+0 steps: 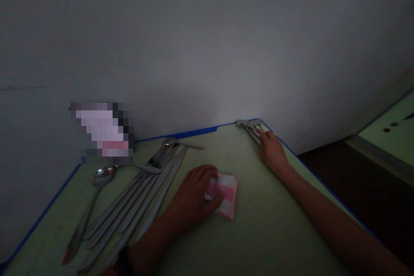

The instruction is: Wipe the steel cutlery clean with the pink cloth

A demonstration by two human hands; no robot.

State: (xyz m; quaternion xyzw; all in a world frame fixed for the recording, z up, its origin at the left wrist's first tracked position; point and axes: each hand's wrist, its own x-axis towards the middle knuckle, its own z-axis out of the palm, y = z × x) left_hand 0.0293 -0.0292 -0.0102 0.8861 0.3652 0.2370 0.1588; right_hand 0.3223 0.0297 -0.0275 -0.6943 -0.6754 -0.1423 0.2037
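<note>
My left hand (194,194) rests in the middle of the green table (274,233), its fingers curled onto a folded pink and white cloth (226,194). My right hand (273,151) reaches to the table's far right corner. Its fingers lie on a small bunch of metal cutlery (250,128) there; whether they grip it I cannot make out. To the left of my left hand lies a row of several knives and spoons (142,189), handles toward me.
A white wall (207,43) stands close behind the table. The table has a blue rim (190,133). A blurred-out object (103,131) sits at the back left. A second green surface (391,129) shows at the far right, across a dark gap.
</note>
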